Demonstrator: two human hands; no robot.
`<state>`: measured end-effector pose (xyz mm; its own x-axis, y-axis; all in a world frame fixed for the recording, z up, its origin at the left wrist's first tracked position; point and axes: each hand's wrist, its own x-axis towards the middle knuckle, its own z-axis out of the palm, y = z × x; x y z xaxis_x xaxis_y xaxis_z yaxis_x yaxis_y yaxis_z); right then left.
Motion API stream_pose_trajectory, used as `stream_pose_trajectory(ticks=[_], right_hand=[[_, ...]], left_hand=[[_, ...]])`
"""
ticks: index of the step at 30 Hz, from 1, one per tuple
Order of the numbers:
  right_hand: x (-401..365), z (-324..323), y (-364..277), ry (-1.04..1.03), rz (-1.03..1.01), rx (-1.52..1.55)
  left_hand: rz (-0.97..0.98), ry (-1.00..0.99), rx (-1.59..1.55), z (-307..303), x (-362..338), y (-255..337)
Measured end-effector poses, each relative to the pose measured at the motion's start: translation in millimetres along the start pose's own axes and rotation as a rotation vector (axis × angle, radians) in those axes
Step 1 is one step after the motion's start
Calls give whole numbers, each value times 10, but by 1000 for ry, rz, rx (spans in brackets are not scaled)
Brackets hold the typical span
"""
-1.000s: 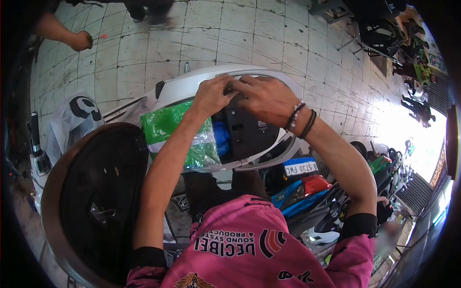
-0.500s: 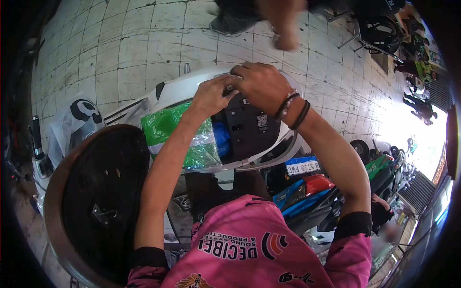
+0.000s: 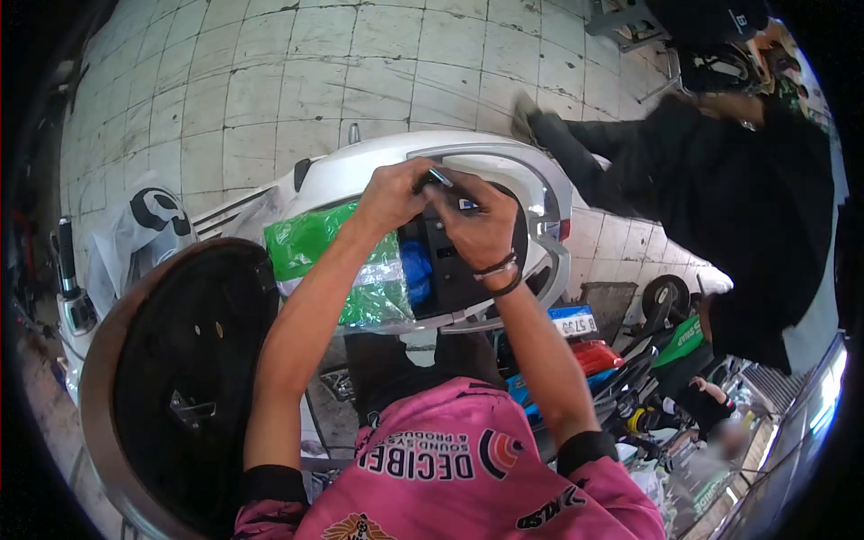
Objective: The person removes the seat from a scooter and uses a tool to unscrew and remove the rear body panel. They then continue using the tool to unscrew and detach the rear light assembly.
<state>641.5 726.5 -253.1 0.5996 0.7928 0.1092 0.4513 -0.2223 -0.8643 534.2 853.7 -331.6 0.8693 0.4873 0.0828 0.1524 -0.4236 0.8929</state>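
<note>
Over the open seat compartment of a white scooter point(image 3: 360, 160), my left hand point(image 3: 393, 196) and my right hand point(image 3: 477, 220) meet with their fingers bent together. Between them is a small dark object with a shiny metal part point(image 3: 439, 176), too small to name. Both hands have their fingers closed around it. Below them lies the black panel point(image 3: 450, 283) inside the compartment. A green and clear plastic package point(image 3: 310, 238) sits beside my left forearm, with a blue bundle point(image 3: 415, 270) next to it.
The raised seat point(image 3: 189, 378) stands at the left. A white plastic bag point(image 3: 148, 225) hangs near the handlebar. A person in dark clothes point(image 3: 729, 216) is at the right on the tiled floor point(image 3: 297, 81). Other motorcycles point(image 3: 585, 360) are parked at the lower right.
My right hand has turned and come lower, its forearm now nearer my body. The metal part shows between my hands. The other person has moved from the top to the right.
</note>
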Motion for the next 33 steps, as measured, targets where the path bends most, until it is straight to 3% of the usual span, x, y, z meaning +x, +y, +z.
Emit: stream_pose_trajectory(ticks=[1, 2, 3, 8, 14, 15, 19, 22, 23, 24, 26, 27, 30, 33], right_hand=[[-28, 71, 58, 120, 23, 12], [-50, 125, 115, 240, 45, 25], [-25, 147, 149, 273, -59, -60], [-83, 162, 255, 259, -198, -152], [-113, 109, 280, 195, -296, -246], [-91, 47, 314, 163, -282, -201], [-69, 82, 178, 112, -201, -212], [-19, 87, 267, 126, -138, -113], [-3, 95, 323, 111, -146, -91], [1, 95, 342, 109, -149, -86], [-22, 107, 356, 97, -138, -142], [-69, 83, 391, 67, -85, -223], [-78, 114, 522, 145, -90, -82], [-153, 121, 586, 167, -30, -73]], left_hand=[[121, 87, 14, 44, 26, -7], [112, 92, 18, 61, 21, -18], [101, 89, 22, 58, 40, -32], [153, 137, 29, 96, -30, -46], [-72, 57, -167, 44, -53, 43], [-177, -23, -143, -49, -17, 126], [-180, -171, -214, -523, 135, 365], [-153, -57, -303, -660, 215, 287], [-157, -99, -527, -720, 258, 277], [-157, -94, -523, -722, 317, 287], [-141, -366, -593, -698, 421, 325], [-262, -506, -560, -707, 459, 390], [-192, -643, -651, -681, 517, 318], [-205, -628, -836, -638, 435, 192]])
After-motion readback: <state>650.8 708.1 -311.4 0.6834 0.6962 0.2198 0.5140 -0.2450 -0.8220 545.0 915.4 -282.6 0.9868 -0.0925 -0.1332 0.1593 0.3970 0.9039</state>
